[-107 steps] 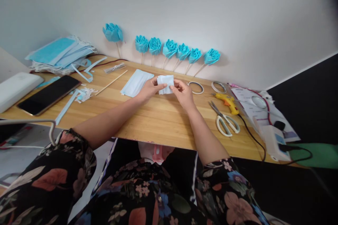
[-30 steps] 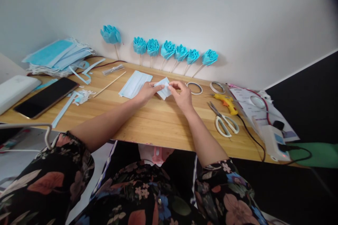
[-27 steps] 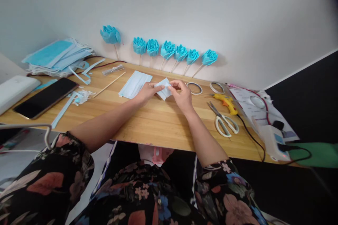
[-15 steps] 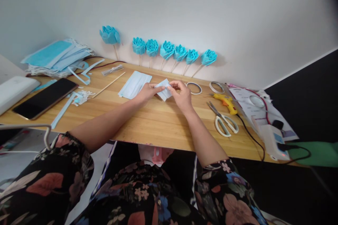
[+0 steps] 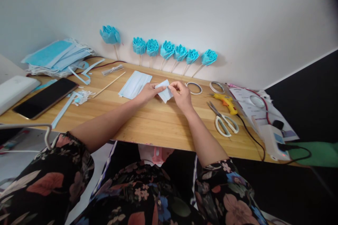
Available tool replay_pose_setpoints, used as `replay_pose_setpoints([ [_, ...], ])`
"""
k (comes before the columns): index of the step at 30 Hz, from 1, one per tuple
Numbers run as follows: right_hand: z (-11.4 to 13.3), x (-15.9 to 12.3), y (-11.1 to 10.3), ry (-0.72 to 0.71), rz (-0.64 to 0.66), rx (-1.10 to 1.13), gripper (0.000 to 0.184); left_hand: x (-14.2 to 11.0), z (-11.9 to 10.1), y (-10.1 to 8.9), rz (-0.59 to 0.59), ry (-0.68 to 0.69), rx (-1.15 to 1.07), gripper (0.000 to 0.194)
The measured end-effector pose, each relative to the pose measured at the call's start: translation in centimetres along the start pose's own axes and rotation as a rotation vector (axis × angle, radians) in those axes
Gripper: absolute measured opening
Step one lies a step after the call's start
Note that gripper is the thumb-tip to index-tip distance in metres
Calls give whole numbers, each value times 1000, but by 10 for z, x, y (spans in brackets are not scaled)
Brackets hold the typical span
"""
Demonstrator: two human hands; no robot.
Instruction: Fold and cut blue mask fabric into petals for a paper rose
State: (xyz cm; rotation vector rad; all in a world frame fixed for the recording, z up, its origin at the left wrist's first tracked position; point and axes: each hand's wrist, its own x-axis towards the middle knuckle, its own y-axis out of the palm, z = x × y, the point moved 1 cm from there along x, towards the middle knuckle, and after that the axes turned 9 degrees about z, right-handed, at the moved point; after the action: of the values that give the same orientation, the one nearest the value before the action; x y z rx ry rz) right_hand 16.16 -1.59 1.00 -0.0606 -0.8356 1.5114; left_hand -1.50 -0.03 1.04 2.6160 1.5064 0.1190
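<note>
A small pale-blue piece of mask fabric [image 5: 165, 94] is held tilted, one corner down, above the wooden table. My left hand [image 5: 149, 92] pinches its left side between thumb and fingers. The thumb and fingers of my right hand [image 5: 182, 95] close on its upper right edge. Just left of the piece lies a flat pale-blue face mask [image 5: 135, 84], partly behind my left hand. To the right of my right hand rests a roll of tape [image 5: 194, 88]. Scissors [image 5: 222, 117] with white handles lie farther right.
Several blue fabric flowers [image 5: 167, 50] on sticks lean against the wall. A stack of masks [image 5: 55, 54], a phone [image 5: 45, 97], a thin stick [image 5: 109, 84] and scraps [image 5: 80, 97] lie left. A yellow glue gun [image 5: 226, 103], a second tape roll [image 5: 217, 87] and a power strip [image 5: 274, 142] are right.
The fabric piece has turned from lying squarely between my hands to a tilted, corner-down position. Since half a second ago it has dropped slightly lower. Both hands keep their grip.
</note>
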Motion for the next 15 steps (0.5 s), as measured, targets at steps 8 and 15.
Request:
replay_pose_setpoints([
  [8, 2, 0, -1, -42, -80, -37, 10, 1, 0, -2, -66, 22, -1, 43],
  [15, 5, 1, -3, -165, -100, -69, 8, 1, 0, -3, -74, 32, -11, 40],
])
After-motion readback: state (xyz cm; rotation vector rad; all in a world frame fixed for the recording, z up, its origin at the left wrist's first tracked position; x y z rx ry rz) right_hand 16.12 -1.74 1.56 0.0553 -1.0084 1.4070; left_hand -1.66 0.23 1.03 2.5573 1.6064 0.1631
